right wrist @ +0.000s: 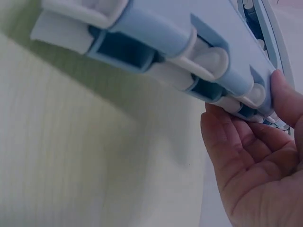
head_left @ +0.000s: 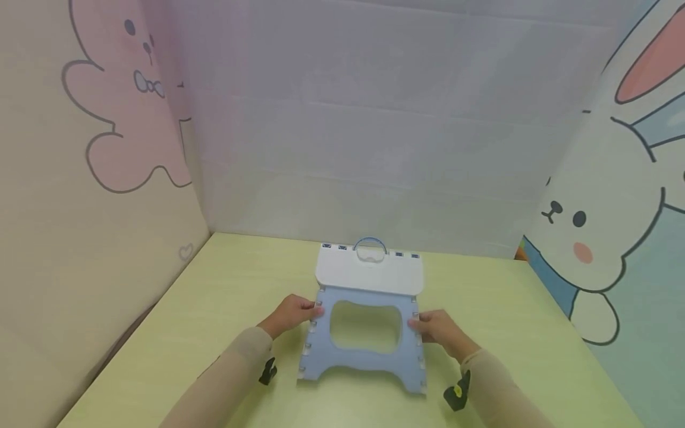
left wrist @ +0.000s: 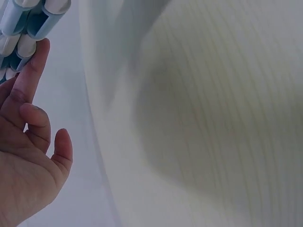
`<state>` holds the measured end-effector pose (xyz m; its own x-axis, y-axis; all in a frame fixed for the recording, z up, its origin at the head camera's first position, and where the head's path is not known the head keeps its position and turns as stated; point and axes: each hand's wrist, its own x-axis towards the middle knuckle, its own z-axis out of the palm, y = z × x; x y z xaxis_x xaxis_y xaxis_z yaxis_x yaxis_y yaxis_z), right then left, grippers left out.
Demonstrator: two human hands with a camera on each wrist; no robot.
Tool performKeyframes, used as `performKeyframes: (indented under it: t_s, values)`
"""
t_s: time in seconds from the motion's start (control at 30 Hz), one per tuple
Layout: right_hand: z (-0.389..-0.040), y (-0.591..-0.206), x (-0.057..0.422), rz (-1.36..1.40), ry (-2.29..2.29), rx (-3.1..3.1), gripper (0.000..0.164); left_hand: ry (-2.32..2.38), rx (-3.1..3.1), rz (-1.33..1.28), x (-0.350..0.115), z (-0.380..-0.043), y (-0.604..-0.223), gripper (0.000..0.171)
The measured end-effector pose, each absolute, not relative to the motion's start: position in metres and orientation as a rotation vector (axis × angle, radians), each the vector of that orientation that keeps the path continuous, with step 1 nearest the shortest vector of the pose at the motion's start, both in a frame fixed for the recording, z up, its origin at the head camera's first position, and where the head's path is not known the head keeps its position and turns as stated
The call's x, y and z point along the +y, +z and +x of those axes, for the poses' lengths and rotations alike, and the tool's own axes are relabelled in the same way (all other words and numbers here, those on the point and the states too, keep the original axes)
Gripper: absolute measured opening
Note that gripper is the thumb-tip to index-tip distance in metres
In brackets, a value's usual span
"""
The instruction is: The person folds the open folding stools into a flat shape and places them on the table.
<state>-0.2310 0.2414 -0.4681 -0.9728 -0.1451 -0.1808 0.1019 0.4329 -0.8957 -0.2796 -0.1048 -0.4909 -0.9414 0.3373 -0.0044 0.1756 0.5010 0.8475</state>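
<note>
A blue and white folding step stool (head_left: 369,359) is held tilted over the table, its white top panel at the far end and a blue leg frame with a large opening facing me. A thin blue carry handle (head_left: 370,240) arches from the white panel. My left hand (head_left: 291,315) pinches the stool's left edge, thumb on the blue face. On the opposite edge my right hand (head_left: 441,331) grips with thumb in front and fingers behind. The right wrist view shows the hinged side of the stool (right wrist: 156,47) between thumb and fingers; the left wrist view catches only a corner of it.
The pale yellow table (head_left: 230,261) spreads around the stool. A plain white curtain (head_left: 374,148) hangs behind it, with cartoon-printed walls (head_left: 605,255) on both sides. Black straps (head_left: 457,392) with buckles hang from the wrists.
</note>
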Motion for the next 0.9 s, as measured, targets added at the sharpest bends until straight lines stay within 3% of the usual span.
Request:
performKeyframes:
  t_s: [0.9]
  values:
    - [-0.226, -0.4748, 0.2418, -0.045, -1.496, 2.426, 0.027, 1.273, 2.568, 0.407, -0.1053, -0.2722, -0.4904, 0.032]
